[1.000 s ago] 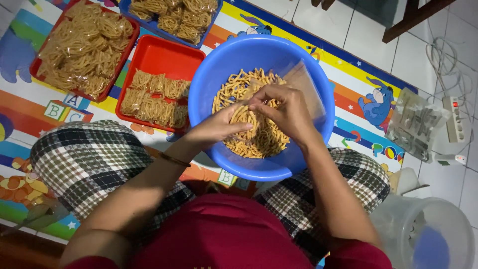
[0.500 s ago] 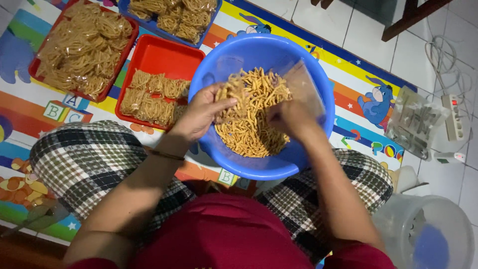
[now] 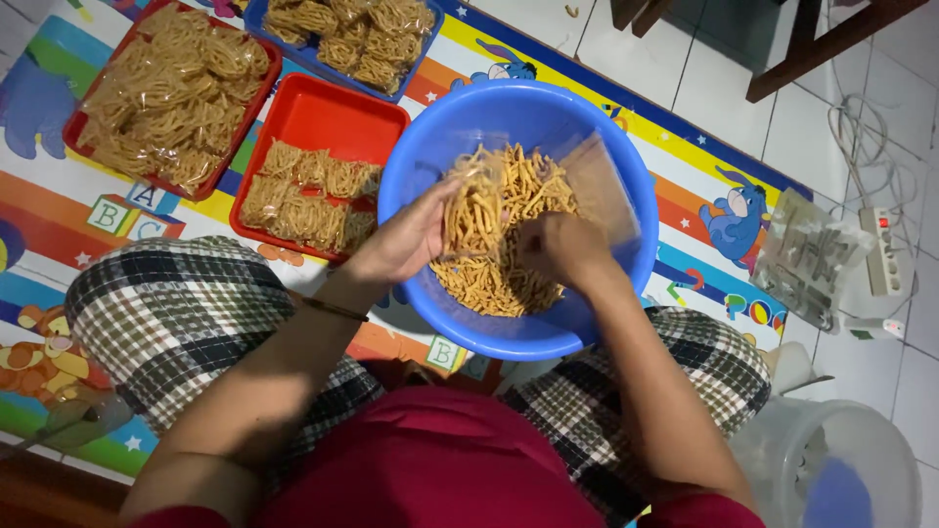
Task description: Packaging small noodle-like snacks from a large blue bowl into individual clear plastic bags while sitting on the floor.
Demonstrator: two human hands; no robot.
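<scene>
**Hands in a blue basin of snack sticks, on a play mat**

A bright children's play mat [image 3: 78, 210] covers the white tiled floor [image 3: 704, 88], and a person sits on it cross-legged in checked trousers, seen from above. Between the knees stands a round blue basin [image 3: 421, 156] with a heap of thin golden snack sticks [image 3: 499, 279] in it. The left hand [image 3: 406, 240] is at the basin's left rim, fingers curled around a clear plastic bag [image 3: 474, 210] partly filled with sticks and holding it upright. The right hand [image 3: 559, 249] is over the middle of the heap, fingers bunched close together, apparently pinching some sticks, though the knuckles hide the fingertips. A loose clear sheet of plastic [image 3: 602, 186] leans against the basin's far right wall.

To the left of the basin lies a red tray [image 3: 333, 117] with a few filled bags, farther left a second red tray [image 3: 73, 127] heaped with them, and at the far edge a blue tray [image 3: 256, 18], also full. On the right are a stack of empty bags [image 3: 807, 259], a white power strip [image 3: 883, 249] and, near, a clear plastic tub [image 3: 841, 469]
</scene>
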